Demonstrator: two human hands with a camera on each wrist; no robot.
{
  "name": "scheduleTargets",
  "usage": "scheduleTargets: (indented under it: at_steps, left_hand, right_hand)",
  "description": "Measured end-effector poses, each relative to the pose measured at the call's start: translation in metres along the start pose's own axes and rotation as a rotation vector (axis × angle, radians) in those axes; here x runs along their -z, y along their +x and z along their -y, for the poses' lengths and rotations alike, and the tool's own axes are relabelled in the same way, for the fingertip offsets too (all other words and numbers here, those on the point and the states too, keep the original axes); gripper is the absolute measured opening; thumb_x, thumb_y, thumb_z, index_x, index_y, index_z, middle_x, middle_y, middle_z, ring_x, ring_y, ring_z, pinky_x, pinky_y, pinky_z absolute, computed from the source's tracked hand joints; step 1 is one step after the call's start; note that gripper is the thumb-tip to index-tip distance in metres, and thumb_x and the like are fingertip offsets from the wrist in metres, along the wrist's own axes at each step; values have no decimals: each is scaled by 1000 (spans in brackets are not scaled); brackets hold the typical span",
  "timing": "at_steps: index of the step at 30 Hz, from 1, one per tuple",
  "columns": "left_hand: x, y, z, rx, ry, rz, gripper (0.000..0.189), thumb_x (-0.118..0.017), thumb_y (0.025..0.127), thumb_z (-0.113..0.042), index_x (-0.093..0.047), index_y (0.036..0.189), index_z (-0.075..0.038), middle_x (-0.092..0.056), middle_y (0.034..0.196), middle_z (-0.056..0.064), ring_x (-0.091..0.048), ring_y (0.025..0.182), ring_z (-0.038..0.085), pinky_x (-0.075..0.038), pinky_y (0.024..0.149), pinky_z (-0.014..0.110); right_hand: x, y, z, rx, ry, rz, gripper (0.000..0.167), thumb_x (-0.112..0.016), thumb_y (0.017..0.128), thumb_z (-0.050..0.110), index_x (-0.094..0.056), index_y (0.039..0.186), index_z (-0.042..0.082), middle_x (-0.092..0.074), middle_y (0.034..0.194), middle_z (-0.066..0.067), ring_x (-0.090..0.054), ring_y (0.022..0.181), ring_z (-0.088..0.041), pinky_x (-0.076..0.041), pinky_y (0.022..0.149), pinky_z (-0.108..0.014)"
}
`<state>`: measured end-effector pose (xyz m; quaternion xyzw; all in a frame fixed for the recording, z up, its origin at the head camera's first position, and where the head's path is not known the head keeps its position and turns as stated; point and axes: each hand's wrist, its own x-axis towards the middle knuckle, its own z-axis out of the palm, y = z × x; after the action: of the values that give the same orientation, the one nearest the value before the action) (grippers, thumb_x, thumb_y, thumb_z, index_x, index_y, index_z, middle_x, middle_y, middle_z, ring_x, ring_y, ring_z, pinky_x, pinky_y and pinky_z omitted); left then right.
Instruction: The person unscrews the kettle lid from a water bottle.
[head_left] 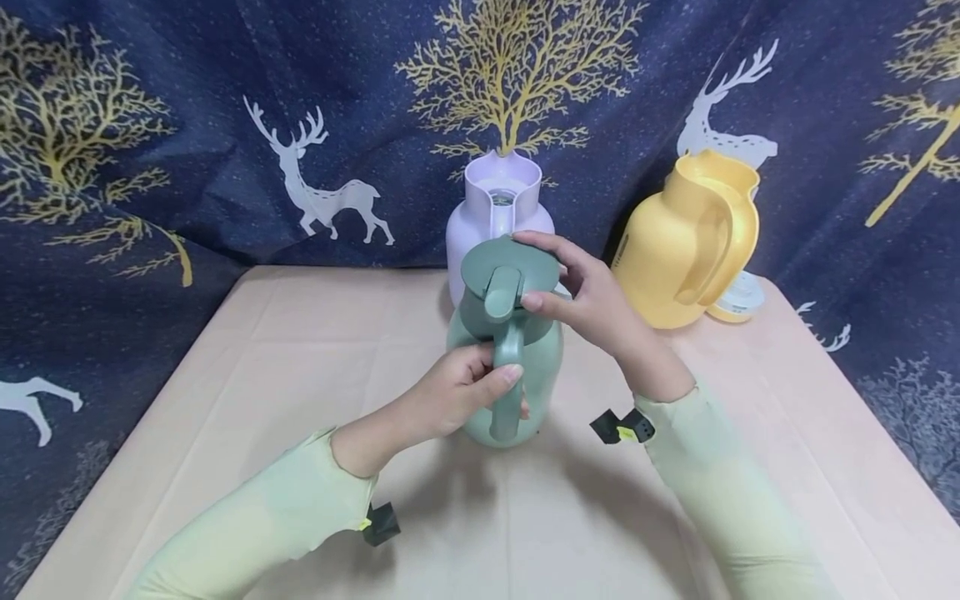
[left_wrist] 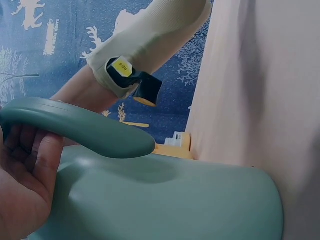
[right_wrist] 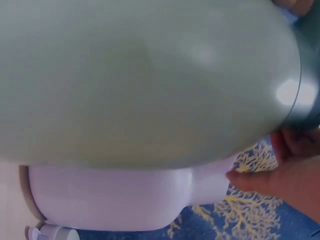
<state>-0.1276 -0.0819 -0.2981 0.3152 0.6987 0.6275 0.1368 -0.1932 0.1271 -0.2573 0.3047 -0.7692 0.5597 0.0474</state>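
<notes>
A pale green thermos jug [head_left: 551,358] with a darker green neck and handle stands upright near the table's middle. My left hand [head_left: 457,387] grips the handle [left_wrist: 90,125], its thumb lying across the outside and its fingers curled through the gap. On top sits a round dark green lid [head_left: 480,260] with a raised lever [head_left: 502,293]. My right hand [head_left: 585,287] holds this lid by its right side, thumb near the lever and a finger along the far rim. Whether the lid is fully seated cannot be told.
Close behind the green jug stands a lidless lilac jug [head_left: 461,237]; a small lilac-and-white lid [right_wrist: 62,233] lies by its base. To the right is an open yellow jug [head_left: 656,258] with its lid [head_left: 738,296] beside it. A patterned blue cloth [head_left: 322,50] hangs behind the table [head_left: 300,333].
</notes>
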Motion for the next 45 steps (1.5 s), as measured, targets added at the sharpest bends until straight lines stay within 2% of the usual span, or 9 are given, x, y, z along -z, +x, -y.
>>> scheduleTargets:
  at_steps: [9,18,20,26,31,36,40,43,45]
  left_hand:
    - [-1,0,-2,3,-7,4,83,-57,93,-71,-59,97,12,-68,86,33,-74,80,12,-59,76,29]
    - [-1,0,-2,14,0,-1,78,-58,95,-67,-59,97,12,-68,85,33,-74,80,10,-59,76,28]
    - [-1,0,-2,13,-3,1,77,-58,95,-65,-59,97,12,-67,85,32,-74,80,9,-59,77,29]
    - [-2,2,-3,6,-16,6,78,-58,95,-66,-58,98,12,-68,86,33,-74,81,11,-60,79,31]
    - [-2,2,-3,17,-1,9,77,-58,96,-65,-59,100,12,-69,87,32,-76,82,16,-60,80,31]
    - [1,-1,-3,19,14,4,79,-56,96,-67,-59,103,12,-69,88,31,-76,84,20,-60,81,31]
    - [1,-1,-3,8,7,2,79,-56,95,-68,-59,101,11,-69,86,31,-75,81,17,-60,79,29]
    - [0,-1,-3,5,9,-2,79,-56,95,-68,-59,99,11,-69,85,32,-74,79,14,-59,77,27]
    - [-1,-1,-3,5,10,-5,78,-57,95,-67,-59,97,11,-69,84,32,-74,78,13,-59,76,27]
  right_hand:
    - [29,20,-1,-19,150,320,96,-83,80,52,-44,151,1,-65,117,2,-57,77,-8,-46,57,-21]
    - [45,41,-10,19,246,599,89,-78,91,38,-33,156,-1,-62,139,7,-65,120,-9,-53,100,-23]
    - [45,39,-12,13,276,610,93,-77,91,39,-27,160,3,-53,151,6,-61,123,-7,-53,98,-20]
    - [35,12,-11,50,291,369,112,-81,86,43,-10,164,3,-10,174,-13,-29,155,-10,-34,122,-25]
    - [21,-15,9,-17,52,141,109,-89,81,30,-22,163,4,-21,172,-15,-20,160,-32,-20,128,-57]
    - [-3,-22,30,-89,-302,-19,106,-93,74,23,-33,160,8,-41,162,-17,-34,152,-35,-28,124,-59]
    - [-18,-21,35,-80,-374,-120,111,-88,72,57,-38,158,6,-46,159,-17,-36,150,-35,-29,123,-57]
    - [-26,-21,35,-67,-371,-183,127,-67,62,88,-42,155,6,-48,157,-17,-37,148,-35,-30,121,-56]
    - [-30,-20,35,-56,-371,-223,126,-63,62,91,-45,153,6,-50,156,-17,-39,146,-35,-31,120,-55]
